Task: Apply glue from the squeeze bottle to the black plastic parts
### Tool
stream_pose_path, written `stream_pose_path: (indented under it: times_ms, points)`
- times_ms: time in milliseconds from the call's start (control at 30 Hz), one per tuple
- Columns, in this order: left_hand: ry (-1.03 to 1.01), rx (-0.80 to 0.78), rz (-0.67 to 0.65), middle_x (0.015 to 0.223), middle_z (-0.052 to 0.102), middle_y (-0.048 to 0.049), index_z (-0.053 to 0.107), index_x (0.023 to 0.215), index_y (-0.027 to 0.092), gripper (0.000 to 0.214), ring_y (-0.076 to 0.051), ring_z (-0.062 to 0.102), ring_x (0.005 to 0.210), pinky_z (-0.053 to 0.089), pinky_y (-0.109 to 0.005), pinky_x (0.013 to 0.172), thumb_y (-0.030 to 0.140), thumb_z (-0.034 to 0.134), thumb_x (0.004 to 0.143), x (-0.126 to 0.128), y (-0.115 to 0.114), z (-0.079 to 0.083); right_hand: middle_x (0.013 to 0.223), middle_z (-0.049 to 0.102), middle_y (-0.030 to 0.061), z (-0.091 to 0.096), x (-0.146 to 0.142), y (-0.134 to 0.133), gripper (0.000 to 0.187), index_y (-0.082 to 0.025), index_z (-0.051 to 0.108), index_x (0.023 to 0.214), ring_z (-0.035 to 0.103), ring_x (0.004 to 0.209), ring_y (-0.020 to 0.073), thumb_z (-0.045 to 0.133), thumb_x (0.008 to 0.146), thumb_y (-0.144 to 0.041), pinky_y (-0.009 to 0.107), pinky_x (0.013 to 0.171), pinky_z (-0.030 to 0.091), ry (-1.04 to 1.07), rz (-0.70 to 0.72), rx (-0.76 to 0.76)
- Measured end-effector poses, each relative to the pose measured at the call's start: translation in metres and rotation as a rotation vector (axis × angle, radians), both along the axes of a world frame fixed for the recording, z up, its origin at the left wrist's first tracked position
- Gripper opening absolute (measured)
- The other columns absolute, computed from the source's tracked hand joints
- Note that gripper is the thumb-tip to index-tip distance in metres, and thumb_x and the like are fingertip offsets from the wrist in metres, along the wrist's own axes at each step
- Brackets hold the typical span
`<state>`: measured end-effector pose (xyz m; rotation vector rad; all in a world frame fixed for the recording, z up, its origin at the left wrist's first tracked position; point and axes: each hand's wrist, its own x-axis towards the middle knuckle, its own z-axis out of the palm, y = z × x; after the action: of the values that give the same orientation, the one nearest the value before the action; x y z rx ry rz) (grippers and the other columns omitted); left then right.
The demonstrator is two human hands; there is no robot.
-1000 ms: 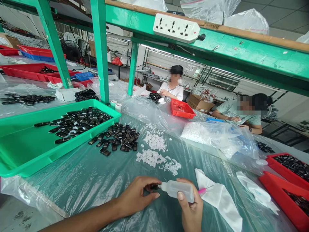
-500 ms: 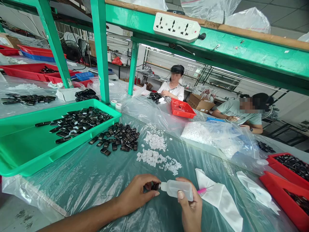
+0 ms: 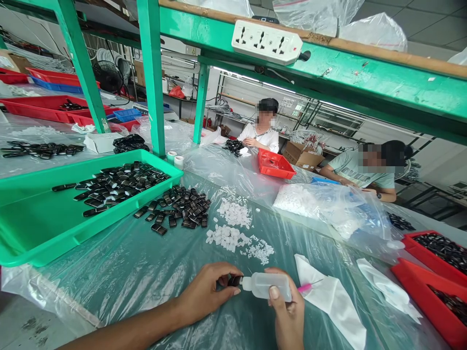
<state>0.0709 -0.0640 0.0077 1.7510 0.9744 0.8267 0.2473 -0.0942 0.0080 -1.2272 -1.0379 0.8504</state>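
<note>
Between the thumb and fingers of my left hand (image 3: 213, 288) is a small black plastic part (image 3: 235, 280), mostly hidden by the fingers. My right hand (image 3: 286, 306) is wrapped round a translucent squeeze bottle (image 3: 268, 286), which lies sideways with its nozzle end at the black part. Beyond my hands are small piles of white plastic pieces (image 3: 228, 237) and a heap of black parts (image 3: 182, 206). A pink-handled tool with a thin metal tip (image 3: 305, 288) rests on a white cloth (image 3: 332, 301), just right of the bottle.
A green tray (image 3: 44, 214) with many black parts stands at the left. Red bins (image 3: 419, 277) of black parts line the right edge. A bag of white pieces (image 3: 302, 201) lies further back. Overhead runs a green frame (image 3: 339, 53); two people sit across the table.
Both hands keep nearly the same place, with the bottle still against the black part. The person at the right has lowered a hand slightly.
</note>
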Motion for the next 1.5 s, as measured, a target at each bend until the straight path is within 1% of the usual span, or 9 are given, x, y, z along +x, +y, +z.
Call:
stream_pose_path:
  times_ms: [333, 467, 633, 767, 867, 967, 1100, 1233, 1500]
  points:
    - [-0.015, -0.008, -0.006, 0.087, 0.064, -0.0013, 0.062, 0.106, 0.027, 0.024, -0.016, 0.054, 0.073, 0.039, -0.022, 0.061, 0.028, 0.057, 0.083, 0.0003, -0.001, 0.0031, 0.085, 0.062, 0.006, -0.0018, 0.0014, -0.0003, 0.039, -0.017, 0.062, 0.088, 0.057, 0.074, 0.0206, 0.068, 0.067, -0.049, 0.027, 0.062, 0.047, -0.098, -0.035, 0.067]
    - [-0.018, -0.009, -0.015, 0.089, 0.064, -0.001, 0.062, 0.106, 0.028, 0.023, -0.016, 0.054, 0.074, 0.04, -0.022, 0.061, 0.027, 0.057, 0.083, 0.0005, -0.0009, 0.003, 0.082, 0.06, 0.0053, -0.0014, 0.0019, -0.0006, 0.036, -0.017, 0.061, 0.087, 0.057, 0.07, 0.0198, 0.068, 0.068, -0.048, 0.025, 0.059, 0.047, -0.097, -0.046, 0.057]
    - [-0.023, -0.009, -0.017, 0.089, 0.064, -0.0006, 0.063, 0.103, 0.028, 0.022, -0.016, 0.055, 0.076, 0.04, -0.022, 0.061, 0.026, 0.058, 0.082, -0.0003, -0.0005, 0.0044, 0.078, 0.06, 0.0053, -0.0016, 0.0029, -0.0003, 0.035, -0.016, 0.062, 0.084, 0.057, 0.065, 0.0194, 0.067, 0.069, -0.048, 0.025, 0.054, 0.046, -0.105, -0.036, 0.086]
    - [-0.011, -0.01, -0.019, 0.089, 0.063, -0.0009, 0.063, 0.099, 0.026, 0.018, -0.016, 0.055, 0.075, 0.041, -0.023, 0.062, 0.027, 0.058, 0.082, -0.0005, -0.0009, 0.0028, 0.08, 0.061, 0.0065, -0.0019, 0.0025, -0.0002, 0.038, -0.016, 0.062, 0.085, 0.057, 0.066, 0.0204, 0.068, 0.067, -0.049, 0.026, 0.055, 0.046, -0.094, -0.03, 0.086]
    - [0.002, -0.003, -0.012, 0.089, 0.062, -0.0008, 0.062, 0.096, 0.025, 0.016, -0.016, 0.054, 0.076, 0.042, -0.023, 0.064, 0.028, 0.06, 0.081, -0.0005, -0.0011, 0.0, 0.081, 0.061, 0.0067, -0.0014, 0.0013, -0.0007, 0.036, -0.017, 0.062, 0.086, 0.057, 0.067, 0.02, 0.069, 0.067, -0.046, 0.025, 0.054, 0.046, -0.088, -0.033, 0.096]
    - [0.013, 0.015, 0.015, 0.088, 0.061, -0.0003, 0.061, 0.094, 0.025, 0.016, -0.016, 0.054, 0.075, 0.042, -0.023, 0.063, 0.028, 0.062, 0.079, -0.0006, -0.0009, -0.0022, 0.084, 0.061, 0.0067, -0.0012, 0.0009, -0.0016, 0.033, -0.017, 0.063, 0.086, 0.057, 0.07, 0.0199, 0.068, 0.068, -0.045, 0.025, 0.056, 0.047, -0.128, -0.027, 0.125]
    - [0.017, 0.026, 0.015, 0.086, 0.059, -0.0004, 0.061, 0.091, 0.024, 0.014, -0.015, 0.053, 0.073, 0.041, -0.023, 0.062, 0.029, 0.062, 0.078, -0.0005, -0.0002, -0.0021, 0.082, 0.06, 0.0057, -0.0025, 0.0024, -0.0025, 0.03, -0.017, 0.063, 0.085, 0.056, 0.068, 0.0195, 0.067, 0.07, -0.043, 0.027, 0.059, 0.047, -0.212, -0.003, 0.181]
    - [0.023, 0.026, 0.013, 0.085, 0.059, -0.001, 0.06, 0.09, 0.022, 0.015, -0.015, 0.052, 0.072, 0.04, -0.023, 0.061, 0.031, 0.062, 0.078, -0.0002, -0.0004, -0.0012, 0.082, 0.061, 0.0051, -0.0044, 0.0036, -0.0024, 0.029, -0.018, 0.064, 0.086, 0.057, 0.068, 0.0188, 0.067, 0.07, -0.042, 0.026, 0.059, 0.047, -0.21, 0.007, 0.218]
    - [0.045, 0.028, 0.021, 0.085, 0.058, -0.0012, 0.058, 0.088, 0.022, 0.014, -0.015, 0.052, 0.07, 0.038, -0.022, 0.057, 0.033, 0.06, 0.079, 0.0003, -0.0016, -0.0027, 0.079, 0.06, 0.0055, -0.0062, 0.0041, -0.0037, 0.032, -0.018, 0.063, 0.086, 0.056, 0.064, 0.0192, 0.068, 0.07, -0.045, 0.028, 0.058, 0.048, -0.246, 0.005, 0.21]
